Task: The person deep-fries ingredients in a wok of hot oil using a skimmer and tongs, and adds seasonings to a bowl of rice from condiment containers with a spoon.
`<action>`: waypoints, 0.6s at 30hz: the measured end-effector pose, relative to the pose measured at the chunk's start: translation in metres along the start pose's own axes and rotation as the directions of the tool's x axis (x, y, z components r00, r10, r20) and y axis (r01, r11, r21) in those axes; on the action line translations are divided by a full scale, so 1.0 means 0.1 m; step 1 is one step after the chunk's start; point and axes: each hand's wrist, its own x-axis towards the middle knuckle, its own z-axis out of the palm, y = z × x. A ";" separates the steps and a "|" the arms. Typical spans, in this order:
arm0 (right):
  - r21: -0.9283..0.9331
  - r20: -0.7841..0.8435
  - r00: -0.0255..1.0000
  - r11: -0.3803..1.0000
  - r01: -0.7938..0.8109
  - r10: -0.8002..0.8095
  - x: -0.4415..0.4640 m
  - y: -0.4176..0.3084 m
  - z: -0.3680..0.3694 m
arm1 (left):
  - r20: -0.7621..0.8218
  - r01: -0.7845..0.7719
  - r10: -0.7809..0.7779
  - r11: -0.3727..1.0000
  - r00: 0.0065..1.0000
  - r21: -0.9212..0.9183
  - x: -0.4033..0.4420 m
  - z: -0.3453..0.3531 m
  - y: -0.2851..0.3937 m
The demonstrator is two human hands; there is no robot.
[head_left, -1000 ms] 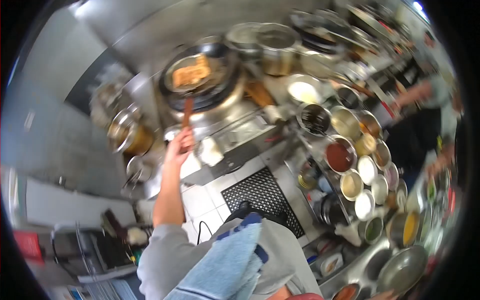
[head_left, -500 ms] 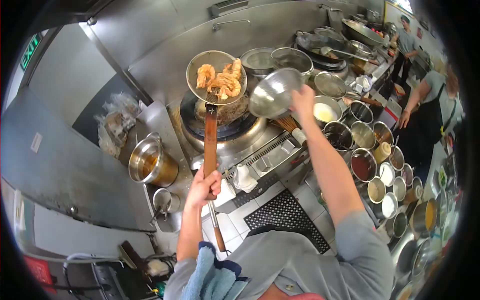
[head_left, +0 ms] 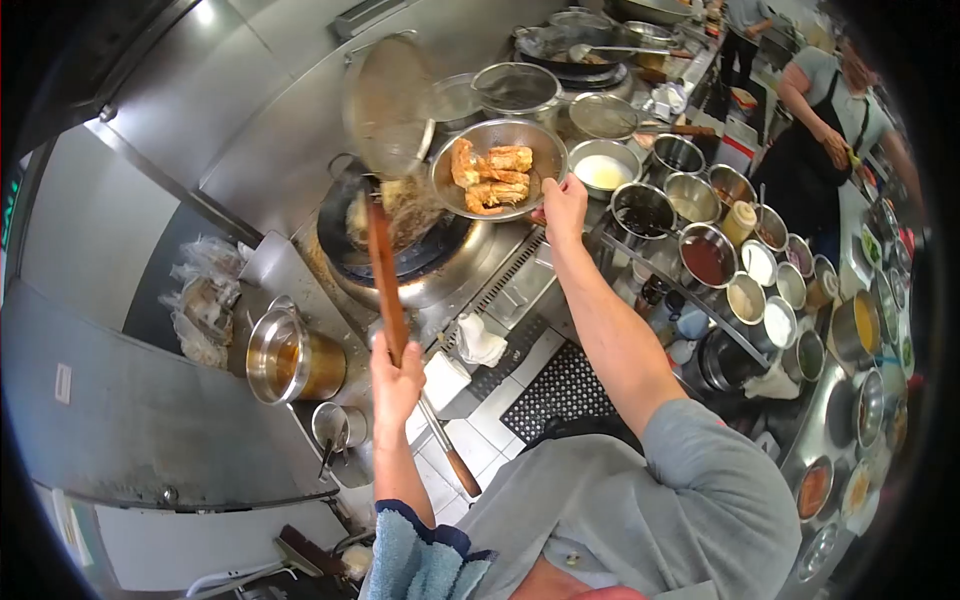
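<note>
My left hand (head_left: pixel 398 388) is closed around the long wooden handle (head_left: pixel 386 275) of a wire-mesh skimmer. Its round mesh head (head_left: pixel 385 95), blurred by motion, is tilted up over the far side of the wok (head_left: pixel 425 262). The wok sits on the burner, and part of what is in it is hidden behind the handle. With my right hand (head_left: pixel 562 208) I grip the rim of a shiny metal bowl (head_left: pixel 545 150), held to the right of the wok. Several orange-brown fried pieces (head_left: pixel 492 180), resembling prawns, lie inside the bowl.
A metal pot of brown liquid (head_left: pixel 325 365) and a small pot (head_left: pixel 338 428) stand on the left counter. Many pots of sauces (head_left: pixel 708 252) crowd the right side. A white cloth (head_left: pixel 480 340) lies at the stove's front edge. Another person (head_left: pixel 820 130) stands at upper right.
The fried pieces have gone from the skimmer into the bowl. The bowl has turned upright and come left, while the skimmer head has tipped up and moved left. My view has shifted right.
</note>
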 end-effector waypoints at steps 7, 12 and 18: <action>0.107 -0.008 0.996 0.990 -0.089 0.090 -0.23 -0.57 -1.81 | -0.004 0.026 -0.030 0.913 1.000 -0.407 0.05 0.08 0.14; 0.058 -0.217 0.976 0.998 -0.008 0.020 -0.79 -1.63 -4.04 | -0.030 0.136 -0.168 0.881 0.985 -0.453 0.21 0.06 -0.16; -0.490 -0.697 0.601 0.872 0.000 -0.392 -2.05 -3.10 -6.43 | 0.255 0.282 -0.169 0.808 0.952 -0.518 0.57 -0.47 -0.74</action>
